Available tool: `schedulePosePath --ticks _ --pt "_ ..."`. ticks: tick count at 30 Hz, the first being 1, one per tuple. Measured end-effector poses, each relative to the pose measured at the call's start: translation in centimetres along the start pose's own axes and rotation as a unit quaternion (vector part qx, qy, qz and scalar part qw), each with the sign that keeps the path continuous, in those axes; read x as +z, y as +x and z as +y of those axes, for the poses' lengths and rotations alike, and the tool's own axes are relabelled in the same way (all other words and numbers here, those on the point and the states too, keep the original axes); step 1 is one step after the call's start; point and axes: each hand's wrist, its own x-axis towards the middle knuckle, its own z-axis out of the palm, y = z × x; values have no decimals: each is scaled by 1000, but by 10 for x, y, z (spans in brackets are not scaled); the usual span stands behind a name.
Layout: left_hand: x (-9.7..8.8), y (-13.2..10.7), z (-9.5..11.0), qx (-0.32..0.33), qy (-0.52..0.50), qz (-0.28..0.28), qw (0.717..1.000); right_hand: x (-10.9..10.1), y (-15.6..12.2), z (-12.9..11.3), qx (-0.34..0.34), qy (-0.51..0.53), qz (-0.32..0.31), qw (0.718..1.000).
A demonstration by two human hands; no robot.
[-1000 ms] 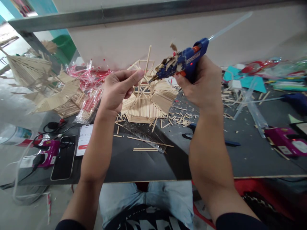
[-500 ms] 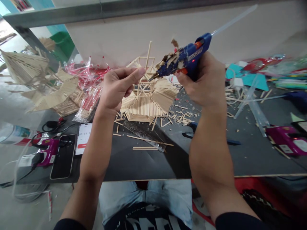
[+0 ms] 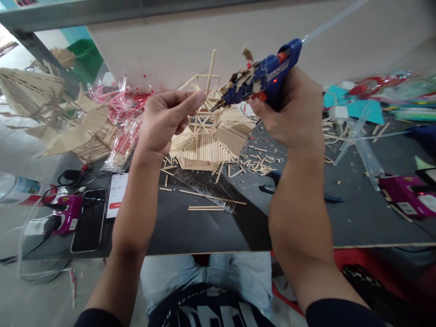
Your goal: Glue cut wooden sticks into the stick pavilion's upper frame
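Observation:
My left hand [image 3: 165,120] is raised over the table and pinches a thin wooden stick [image 3: 211,68] upright between thumb and fingers. My right hand [image 3: 293,111] grips a blue glue gun [image 3: 262,81] crusted with dried glue and wood scraps. A clear glue stick [image 3: 332,20] pokes out of the gun's back. The nozzle points left and sits close to the lower part of the stick. Behind both hands, a model of wooden sticks [image 3: 207,141] with sloped roof panels rests on the dark table [image 3: 204,231].
Loose sticks and a clear ruler [image 3: 204,190] lie in front of the model. At the left are a phone [image 3: 89,220], a pink device [image 3: 66,218], bagged sticks [image 3: 124,143] and more stick panels [image 3: 81,136]. Another pink device [image 3: 405,200] and coloured clutter sit right.
Both hands with the stick and glue gun have risen slightly in view, and the table has shifted a little as my head moved. The grips are unchanged.

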Motion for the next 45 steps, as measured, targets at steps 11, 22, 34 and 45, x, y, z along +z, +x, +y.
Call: schedulePosePath --ticks 11,22,34,45 --pt "-5 3 -4 31 -7 -17 999 2 1 3 -75 9 31 997" --pt "-11 -5 7 70 81 36 994 -19 4 25 47 56 99 992" --pt "-18 -8 10 76 86 -41 993 -61 -11 58 376 -310 -227 843" --pt "-4 -14 11 118 122 -115 979 -24 -21 -64 12 57 4 998"
